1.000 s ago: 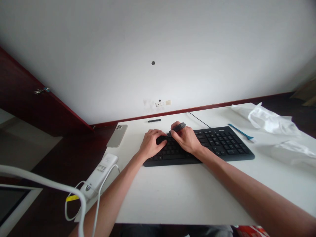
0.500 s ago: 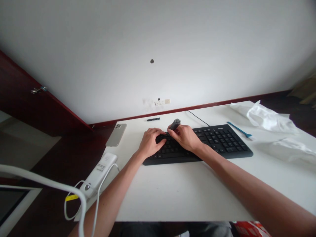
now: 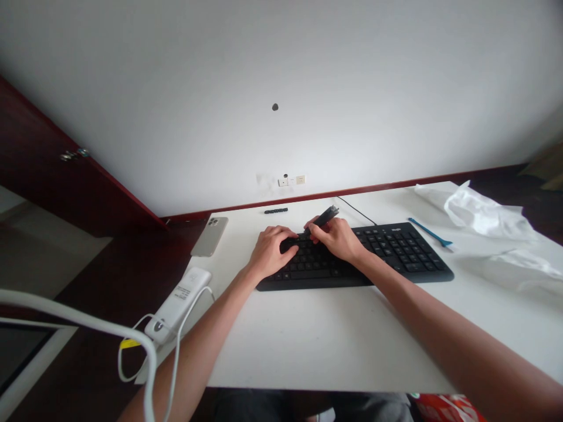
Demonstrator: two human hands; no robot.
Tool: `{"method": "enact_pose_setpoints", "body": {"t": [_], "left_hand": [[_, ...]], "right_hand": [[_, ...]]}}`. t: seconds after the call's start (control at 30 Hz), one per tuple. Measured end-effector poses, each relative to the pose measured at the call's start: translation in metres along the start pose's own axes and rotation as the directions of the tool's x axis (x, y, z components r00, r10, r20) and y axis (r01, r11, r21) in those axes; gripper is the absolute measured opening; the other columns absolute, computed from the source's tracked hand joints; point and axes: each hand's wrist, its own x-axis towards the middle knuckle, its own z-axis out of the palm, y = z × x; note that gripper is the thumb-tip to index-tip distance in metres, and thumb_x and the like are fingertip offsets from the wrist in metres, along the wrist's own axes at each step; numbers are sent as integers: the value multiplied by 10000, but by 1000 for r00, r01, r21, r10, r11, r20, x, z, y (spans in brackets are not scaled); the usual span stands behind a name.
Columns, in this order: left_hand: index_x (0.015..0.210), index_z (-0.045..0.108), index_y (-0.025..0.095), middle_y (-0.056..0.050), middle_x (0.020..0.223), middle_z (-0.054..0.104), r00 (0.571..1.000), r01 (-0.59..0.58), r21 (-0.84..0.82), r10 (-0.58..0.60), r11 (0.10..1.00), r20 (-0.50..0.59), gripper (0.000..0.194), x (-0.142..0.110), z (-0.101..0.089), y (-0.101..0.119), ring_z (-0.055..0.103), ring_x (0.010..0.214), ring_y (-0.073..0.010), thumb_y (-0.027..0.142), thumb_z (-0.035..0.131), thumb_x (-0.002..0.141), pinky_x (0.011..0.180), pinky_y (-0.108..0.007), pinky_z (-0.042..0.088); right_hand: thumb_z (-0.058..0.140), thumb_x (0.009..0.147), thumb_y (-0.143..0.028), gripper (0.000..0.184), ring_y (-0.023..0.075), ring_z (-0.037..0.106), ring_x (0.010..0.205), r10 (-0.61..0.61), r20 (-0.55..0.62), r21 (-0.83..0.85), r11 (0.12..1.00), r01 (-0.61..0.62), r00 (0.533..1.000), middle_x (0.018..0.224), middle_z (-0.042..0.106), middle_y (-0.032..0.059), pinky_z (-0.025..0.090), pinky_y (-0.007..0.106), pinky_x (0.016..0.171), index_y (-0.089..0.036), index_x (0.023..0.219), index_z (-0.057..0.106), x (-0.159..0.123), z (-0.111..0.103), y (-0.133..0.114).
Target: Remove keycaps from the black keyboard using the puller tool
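Note:
A black keyboard (image 3: 308, 274) lies on the white table. My left hand (image 3: 272, 251) rests over its left end, thumb and fingers apart and fingertips on the upper keys. Beside it, my right hand (image 3: 336, 237) is closed around a black pen-like tool (image 3: 326, 216). That tool leans to the right, with a pronged upper end; its lower tip points down at the upper rows of keys, and I cannot tell whether it touches them. Behind the keyboard lies a short row of small black pieces (image 3: 276, 210), which look like keycaps.
A phone (image 3: 210, 237) and a white power strip (image 3: 182, 299) with a looping white cable (image 3: 152, 357) are on the left. To the right are a teal brush (image 3: 430, 232) and crumpled white plastic bags (image 3: 479, 211). The keyboard's cord (image 3: 356, 210) runs towards the wall.
The tool in my right hand has tipped further over to the right, and that hand has shifted slightly right. My left hand stays in place on the keys. The view has moved a little.

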Motion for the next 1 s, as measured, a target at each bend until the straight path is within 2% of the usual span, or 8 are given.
{"method": "enact_pose_setpoints", "body": {"t": [0.17,0.27,0.37,0.53,0.7,0.83,1.0], "left_hand": [[1211,684,286,-17,1215,724,1000,3,-5,-3,1000,-5,307,0,1,-1,627,1167,-262,261,705,905,1054,-463,484],[1342,613,303,-4,1253,728,1000,-5,-40,5,999,10,438,0,0,-2,640,1192,-253,246,690,914,1079,-459,479],[1394,578,318,4,1276,726,999,-21,-55,23,998,35,491,0,0,-2,655,1196,-248,236,679,919,1096,-459,473],[1373,587,307,-6,1275,726,999,-16,-52,18,999,38,472,0,-1,-1,654,1205,-248,229,676,917,1104,-455,467],[1217,665,300,1,1217,743,999,-14,-47,16,999,42,304,0,-1,1,675,1150,-240,239,674,919,1081,-445,481],[1207,682,298,6,1243,738,999,-29,-53,32,998,42,291,0,-1,0,667,1174,-237,231,668,925,1093,-448,473],[1148,701,300,14,1251,736,998,-34,-72,38,997,45,251,0,-1,-1,667,1182,-226,213,676,914,1103,-450,468]], "right_hand": [[597,923,-412,276,202,718,693,26,37,69,997,-29,999,722,744,23,541,280,689,-181,910,748,2,-2,3],[603,926,-408,274,209,730,697,18,51,69,997,-22,999,740,759,33,555,285,688,-180,880,747,1,-2,2],[608,929,-434,319,216,731,691,11,40,24,1000,-12,999,720,761,46,558,290,680,-170,818,750,1,-2,1],[641,916,-469,394,210,725,648,86,2,-4,996,-86,996,713,769,67,562,293,677,-163,686,730,3,0,5],[660,903,-527,400,204,714,615,113,-42,35,993,-111,993,726,771,71,557,291,625,-157,764,720,5,1,9],[648,912,-484,366,207,713,647,29,-2,-29,999,-29,1000,702,754,51,548,288,665,-165,750,725,3,-3,7],[604,939,-439,288,192,695,714,-164,121,-35,985,169,979,797,754,13,529,274,667,-195,958,755,-1,-8,-1]]}}
